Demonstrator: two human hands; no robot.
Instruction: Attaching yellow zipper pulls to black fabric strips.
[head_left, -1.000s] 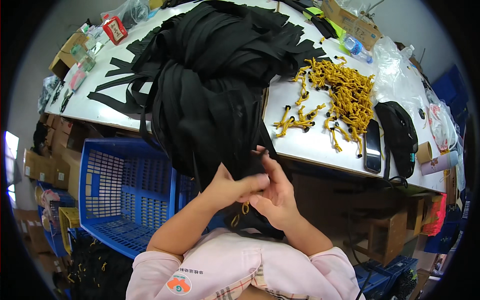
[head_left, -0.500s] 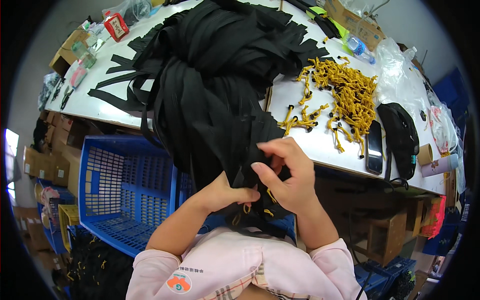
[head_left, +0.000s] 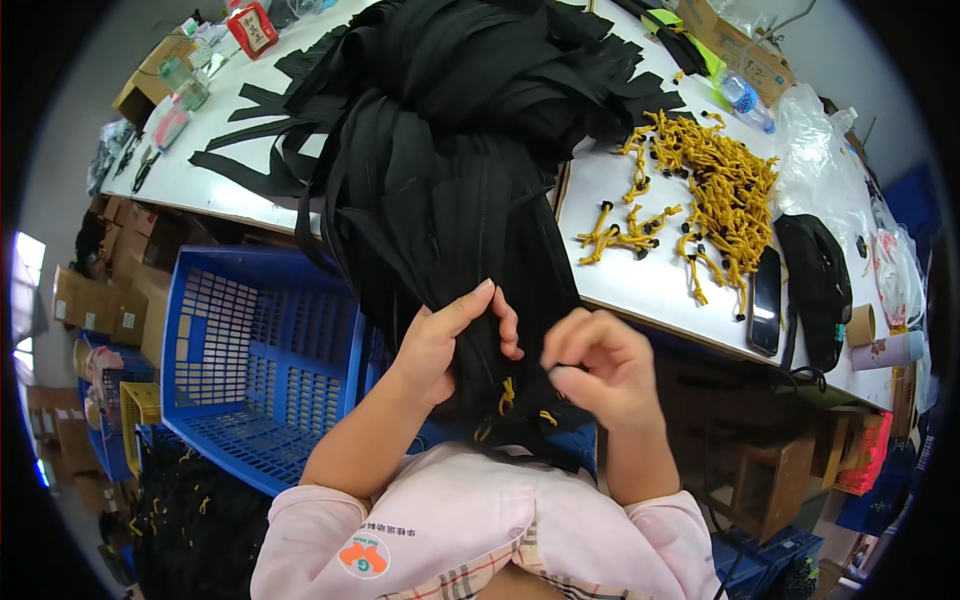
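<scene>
A big heap of black zipper strips [head_left: 450,190] covers the middle of the table and hangs over its front edge toward my lap. My left hand [head_left: 445,340] is closed around one hanging strip, thumb up along it. Below it, yellow cord pulls [head_left: 507,395] dangle from the lower ends of the strips. To the right, apart from the left, my right hand [head_left: 608,368] is curled with thumb and fingers pinched together; a small dark bit shows at the fingertips, its kind unclear. A pile of yellow cord pulls with black ends [head_left: 725,195] lies on the table to the right.
A blue plastic crate [head_left: 265,370] stands left below the table's edge. Right of the yellow pile lie a phone [head_left: 765,300], a black pouch [head_left: 815,290] and a water bottle [head_left: 747,100]. A red container [head_left: 250,30] stands at the far left.
My hands have moved apart: the left has risen along the strips and the right has drawn down and right. The view has shifted slightly.
</scene>
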